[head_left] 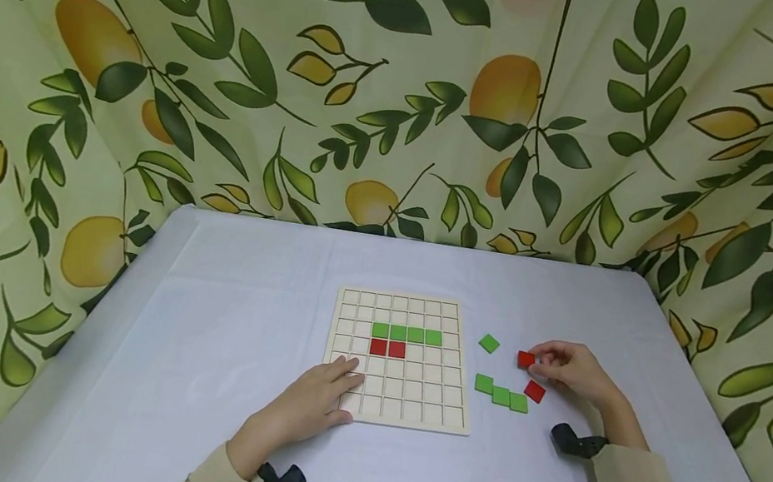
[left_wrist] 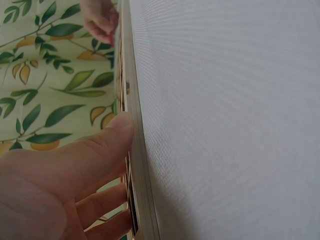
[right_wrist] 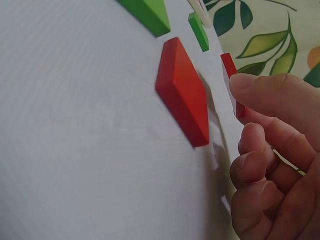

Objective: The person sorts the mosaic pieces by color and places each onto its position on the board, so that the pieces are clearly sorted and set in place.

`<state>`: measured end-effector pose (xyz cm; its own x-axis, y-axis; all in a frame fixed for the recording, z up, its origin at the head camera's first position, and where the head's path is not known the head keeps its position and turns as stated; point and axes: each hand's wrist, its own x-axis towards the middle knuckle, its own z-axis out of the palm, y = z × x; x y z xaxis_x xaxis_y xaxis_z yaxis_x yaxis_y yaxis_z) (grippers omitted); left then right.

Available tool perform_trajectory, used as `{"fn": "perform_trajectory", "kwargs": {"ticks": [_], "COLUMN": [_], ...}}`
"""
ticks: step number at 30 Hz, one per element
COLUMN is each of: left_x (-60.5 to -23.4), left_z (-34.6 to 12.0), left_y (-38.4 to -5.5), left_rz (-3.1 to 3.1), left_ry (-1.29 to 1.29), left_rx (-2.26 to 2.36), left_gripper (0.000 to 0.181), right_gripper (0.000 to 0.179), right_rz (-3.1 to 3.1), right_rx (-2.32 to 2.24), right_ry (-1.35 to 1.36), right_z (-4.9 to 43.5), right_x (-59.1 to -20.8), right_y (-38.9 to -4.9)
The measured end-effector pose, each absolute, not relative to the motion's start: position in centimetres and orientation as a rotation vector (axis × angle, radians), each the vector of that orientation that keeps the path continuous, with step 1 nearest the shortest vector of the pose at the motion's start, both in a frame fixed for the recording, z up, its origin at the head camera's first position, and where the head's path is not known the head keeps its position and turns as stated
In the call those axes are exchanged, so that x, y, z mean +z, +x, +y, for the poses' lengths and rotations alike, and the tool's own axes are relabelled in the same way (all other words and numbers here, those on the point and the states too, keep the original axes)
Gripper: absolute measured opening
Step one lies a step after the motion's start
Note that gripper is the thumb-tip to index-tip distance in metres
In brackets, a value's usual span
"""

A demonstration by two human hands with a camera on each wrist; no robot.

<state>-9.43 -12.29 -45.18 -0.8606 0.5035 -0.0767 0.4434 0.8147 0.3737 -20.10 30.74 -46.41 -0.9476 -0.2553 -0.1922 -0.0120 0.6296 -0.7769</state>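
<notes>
Right grip (head_left: 573, 370) pinches a red tile (head_left: 524, 360); left grip (head_left: 310, 404) rests, fingers extended, on the gridded board (head_left: 414, 391).

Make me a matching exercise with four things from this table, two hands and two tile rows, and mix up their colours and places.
Column one:
1. Left hand
2. Right hand
3. Row of four tiles on the board
4. Row of two tiles on the board

Column two:
A. Red
B. At the board's near left corner
C. Green
D. Has a pinching grip on a red tile

Right pairs: 1-B, 2-D, 3-C, 4-A
</notes>
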Motion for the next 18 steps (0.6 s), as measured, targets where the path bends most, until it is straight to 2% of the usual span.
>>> {"fn": "perform_trajectory", "kwargs": {"ticks": [18], "left_x": [-44.9], "left_z": [-12.2], "left_y": [-9.3], "left_rz": [2.831], "left_ry": [0.745], "left_rx": [0.509], "left_gripper": [0.057], "right_gripper": [0.038], "right_rz": [2.566], "right_rx": [-1.253], "right_ry": [-0.211], "right_z": [29.0], "right_x": [-46.2], "right_y": [-19.8]}}
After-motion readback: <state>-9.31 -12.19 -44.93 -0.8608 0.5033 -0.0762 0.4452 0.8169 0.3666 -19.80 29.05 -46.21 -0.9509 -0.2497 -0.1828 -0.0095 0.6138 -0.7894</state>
